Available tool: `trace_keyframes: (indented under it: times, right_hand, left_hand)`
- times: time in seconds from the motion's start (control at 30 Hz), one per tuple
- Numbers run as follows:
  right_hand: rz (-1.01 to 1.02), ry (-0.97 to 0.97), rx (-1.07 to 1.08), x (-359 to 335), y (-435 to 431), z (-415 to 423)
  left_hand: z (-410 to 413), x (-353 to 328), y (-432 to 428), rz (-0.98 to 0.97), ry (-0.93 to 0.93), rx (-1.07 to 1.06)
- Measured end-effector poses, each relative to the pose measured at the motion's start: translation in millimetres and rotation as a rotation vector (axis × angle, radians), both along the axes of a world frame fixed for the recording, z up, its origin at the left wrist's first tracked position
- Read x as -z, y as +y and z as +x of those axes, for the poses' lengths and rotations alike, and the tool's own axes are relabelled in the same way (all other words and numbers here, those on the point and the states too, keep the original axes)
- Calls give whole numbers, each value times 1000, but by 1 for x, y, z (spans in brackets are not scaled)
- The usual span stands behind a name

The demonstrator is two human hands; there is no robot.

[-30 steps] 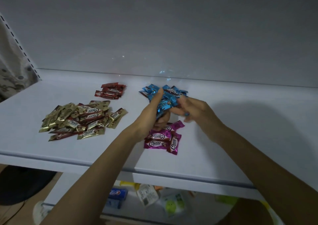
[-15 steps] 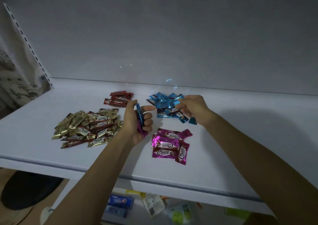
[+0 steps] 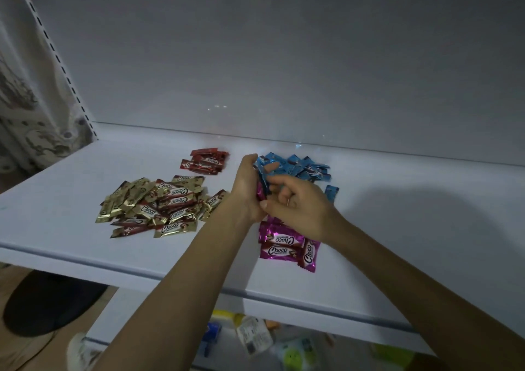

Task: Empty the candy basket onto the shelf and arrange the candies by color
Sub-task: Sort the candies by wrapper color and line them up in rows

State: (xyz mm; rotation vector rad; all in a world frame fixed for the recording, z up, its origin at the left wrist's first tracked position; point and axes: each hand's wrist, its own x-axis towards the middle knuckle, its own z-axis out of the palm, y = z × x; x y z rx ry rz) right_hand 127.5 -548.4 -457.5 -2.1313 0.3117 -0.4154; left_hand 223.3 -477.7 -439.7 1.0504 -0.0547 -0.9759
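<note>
On the white shelf lie four groups of wrapped candies: a large gold and brown pile at the left, a small red group behind it, a blue pile at the back middle, and a few pink candies near the front. My left hand grips a small stack of candies, blue and pink edges showing. My right hand is against the left, its fingers curled at that stack, above the pink group. A single blue candy lies just right of my right hand.
A perforated shelf upright and a patterned curtain stand at the left. The grey back panel closes the shelf behind. Below the shelf's front edge a lower shelf holds several packaged goods. A dark round object lies on the floor.
My right hand has come back from the blue pile to meet my left hand, which has risen a little with its stack of candies. The view has shifted slightly.
</note>
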Motion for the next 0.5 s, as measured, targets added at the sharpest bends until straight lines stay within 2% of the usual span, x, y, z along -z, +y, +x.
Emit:
trace_keyframes:
  times: [0.17,0.3,0.4,0.5]
  right_hand:
    - [-174,-50,162,4,1,5]
    - [-104,-85,203,10,2,17]
    - [162,-166,212,5,-1,25]
    - [424,-201,255,-1,-7,28]
  left_hand:
    - [-10,-1,-10,-31,-12,-72]
    - [-14,2,-16,3,-118,-134]
    - [-11,3,-13,-15,-201,-139]
    - [-7,12,-6,-26,-364,-111]
